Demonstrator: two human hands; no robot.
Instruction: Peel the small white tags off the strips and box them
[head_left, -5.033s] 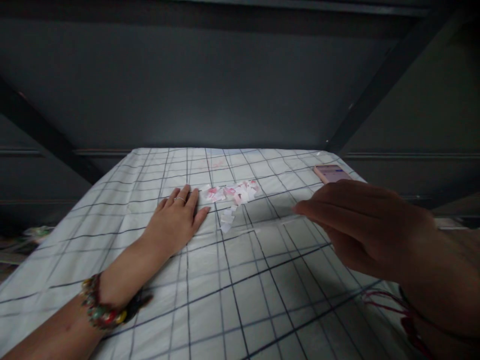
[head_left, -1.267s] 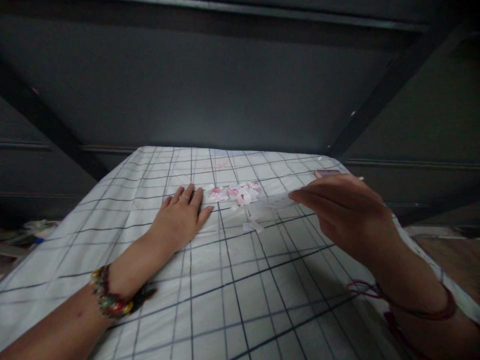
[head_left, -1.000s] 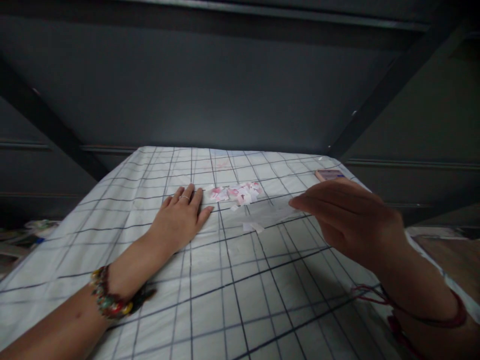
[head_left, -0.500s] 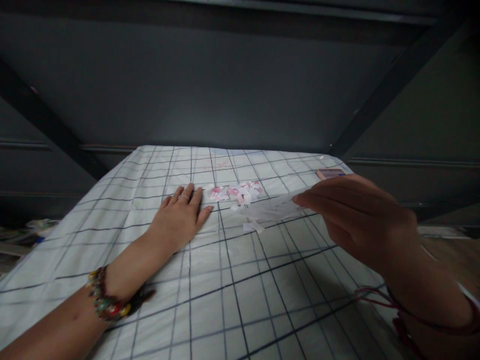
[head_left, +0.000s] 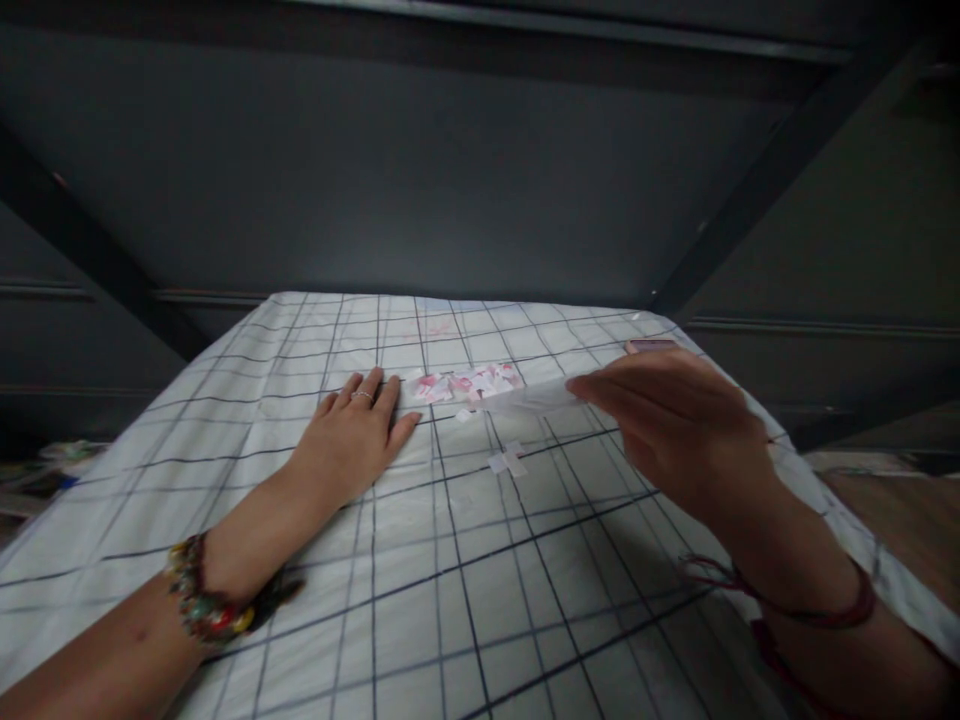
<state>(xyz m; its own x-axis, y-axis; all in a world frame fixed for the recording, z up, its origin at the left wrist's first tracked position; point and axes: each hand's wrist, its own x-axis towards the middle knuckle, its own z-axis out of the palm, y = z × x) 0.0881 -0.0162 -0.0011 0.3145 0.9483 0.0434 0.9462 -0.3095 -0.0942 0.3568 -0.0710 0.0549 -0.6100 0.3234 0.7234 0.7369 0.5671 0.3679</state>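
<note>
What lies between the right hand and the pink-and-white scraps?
In the head view, a translucent strip, pinched by the right hand, extends toward the pink-and-white scraps.

A slim, silvery ring [head_left: 362, 396] circles one finger of the left hand [head_left: 349, 430]; behind it sits a chunky bracelet of green, red and yellow beads [head_left: 211, 617] with a dark, tassel-like end [head_left: 279, 594]. A thin, dark red cord bracelet [head_left: 832, 620] with loose strands [head_left: 709, 571] loops the right wrist [head_left: 802, 555].
</note>
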